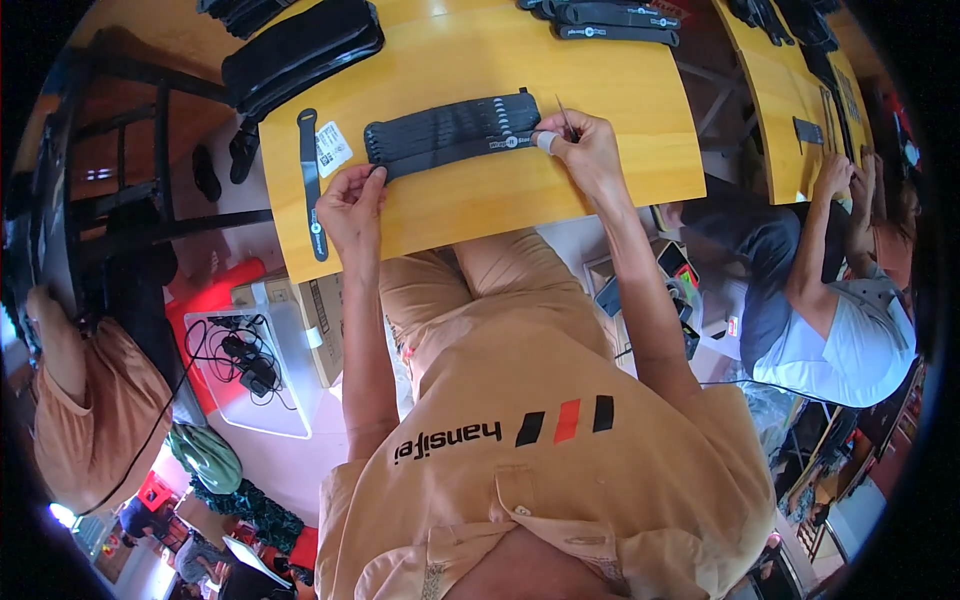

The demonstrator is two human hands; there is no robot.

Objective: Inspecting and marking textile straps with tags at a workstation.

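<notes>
A row of overlapping black straps [450,122] lies on the yellow table [480,205] in front of me. Along its near edge stretches one black strap [450,156] with pale print near its right end. My left hand [350,208] pinches this strap's left end between thumb and fingers. At the other end, my right hand [588,155] is closed on the strap, with a white wrap round one digit. A thin pointed metal tool [567,117] sticks up from the right hand; its kind is hard to make out. Left of the row lies a single black strap [312,185] beside a white label [333,147].
Black strap bundles [300,55] fill the table's far left, with more straps [615,22] at the far edge. A clear bin [250,370] of cables stands on the floor at left. Another person [830,310] works at a second yellow table on the right.
</notes>
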